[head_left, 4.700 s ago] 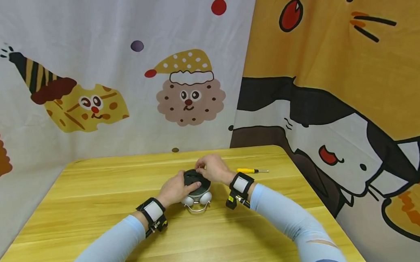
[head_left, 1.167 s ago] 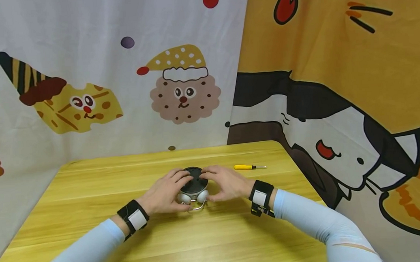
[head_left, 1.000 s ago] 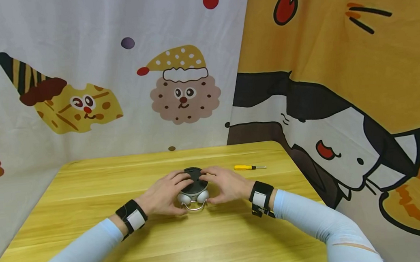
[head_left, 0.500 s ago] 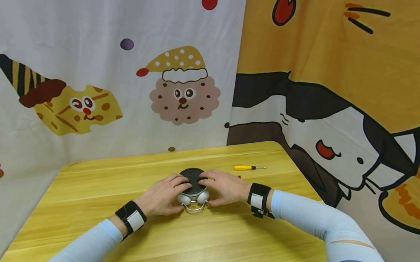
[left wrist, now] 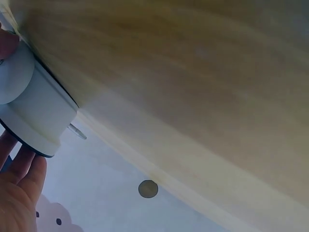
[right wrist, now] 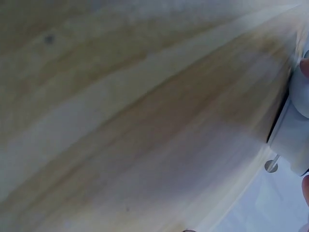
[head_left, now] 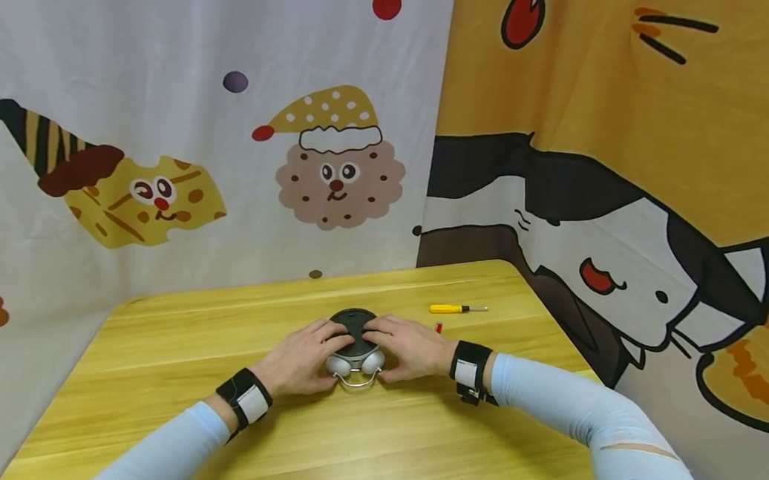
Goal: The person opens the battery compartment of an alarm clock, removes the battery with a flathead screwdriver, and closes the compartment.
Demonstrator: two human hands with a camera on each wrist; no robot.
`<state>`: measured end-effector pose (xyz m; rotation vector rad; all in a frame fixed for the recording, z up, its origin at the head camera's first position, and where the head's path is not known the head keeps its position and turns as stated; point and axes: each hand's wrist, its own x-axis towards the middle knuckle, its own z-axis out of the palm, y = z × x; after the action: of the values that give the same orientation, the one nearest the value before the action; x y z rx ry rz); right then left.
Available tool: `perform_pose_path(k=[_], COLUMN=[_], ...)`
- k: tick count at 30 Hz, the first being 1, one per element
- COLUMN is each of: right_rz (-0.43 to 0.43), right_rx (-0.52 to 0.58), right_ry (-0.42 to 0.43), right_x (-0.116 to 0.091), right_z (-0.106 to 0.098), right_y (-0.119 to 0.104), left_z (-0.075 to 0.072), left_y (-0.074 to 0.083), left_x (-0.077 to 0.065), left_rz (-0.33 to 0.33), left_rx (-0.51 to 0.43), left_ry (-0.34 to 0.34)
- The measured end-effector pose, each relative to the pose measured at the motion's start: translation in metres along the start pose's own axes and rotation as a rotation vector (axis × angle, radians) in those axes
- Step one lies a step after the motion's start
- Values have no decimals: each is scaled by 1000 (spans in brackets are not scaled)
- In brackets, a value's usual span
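A twin-bell alarm clock (head_left: 357, 352) lies face down on the table, its round black back up and its two white bells and wire handle toward me. My left hand (head_left: 300, 359) holds it from the left, fingers over the back and thumb low by the bell. From the right, my right hand (head_left: 410, 346) grips it the same way. In the left wrist view, the fingers (left wrist: 31, 176) touch the dark rim of the pale clock body (left wrist: 41, 108), and a short leg sticks out. The right wrist view shows the clock's side (right wrist: 292, 128) at its right edge.
A yellow-handled screwdriver (head_left: 456, 308) lies at the back right of the table (head_left: 229, 318). Beside my right hand is a small red thing (head_left: 438, 328). A printed cloth (head_left: 176, 31) hangs behind the table.
Earlier my left thumb lay across the clock's back while my right fingers worked at its far edge. Both hands now hold its sides, having settled slightly lower. The small red thing has come into sight.
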<state>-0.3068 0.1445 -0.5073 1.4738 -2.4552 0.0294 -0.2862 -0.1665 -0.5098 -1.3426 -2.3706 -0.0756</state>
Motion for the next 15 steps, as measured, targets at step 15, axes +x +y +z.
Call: perform_pose_path(k=[15], right_rz=[-12], right_rx=[18], right_ry=[55], right_x=[3], right_z=[5], right_y=[1], left_z=[-4], left_y=[1], left_x=[1], left_rz=[-48], left_rx=[-97], left_ry=[-39])
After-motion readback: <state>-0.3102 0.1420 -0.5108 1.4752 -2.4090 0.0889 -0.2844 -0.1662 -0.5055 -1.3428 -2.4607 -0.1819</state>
